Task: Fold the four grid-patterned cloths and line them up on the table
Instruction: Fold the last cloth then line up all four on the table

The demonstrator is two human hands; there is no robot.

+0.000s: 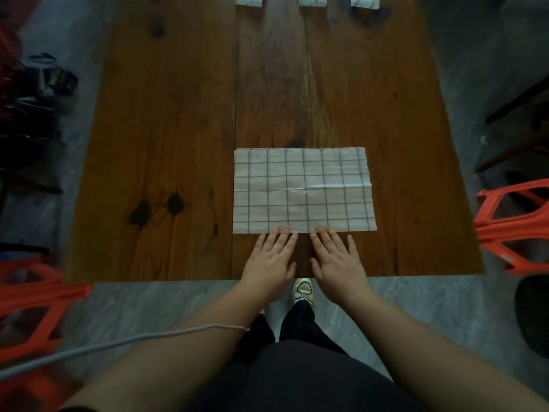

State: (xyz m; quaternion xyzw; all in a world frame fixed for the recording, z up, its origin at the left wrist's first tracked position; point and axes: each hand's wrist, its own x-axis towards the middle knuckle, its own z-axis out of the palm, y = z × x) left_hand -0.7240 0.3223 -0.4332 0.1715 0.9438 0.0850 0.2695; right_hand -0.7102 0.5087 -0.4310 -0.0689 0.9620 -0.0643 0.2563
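Observation:
A white cloth with a dark grid (303, 190) lies flat as a wide rectangle on the wooden table (178, 144), right of centre near the front edge. A crease runs across its middle. My left hand (271, 258) and my right hand (337, 258) lie palm down side by side, fingers spread, fingertips resting on the cloth's near edge. Neither hand grips anything. Three small folded grid cloths sit in a row at the table's far edge: one on the left (249, 0), one in the middle (312, 0), one on the right (365, 0), each cut off by the frame.
Orange plastic stools stand on the floor at the left (32, 295) and the right (514, 224). Dark clutter (32, 93) lies on the floor at the left. A grey cord (118, 343) crosses my left forearm. Dark wooden furniture legs (517, 99) show at the right.

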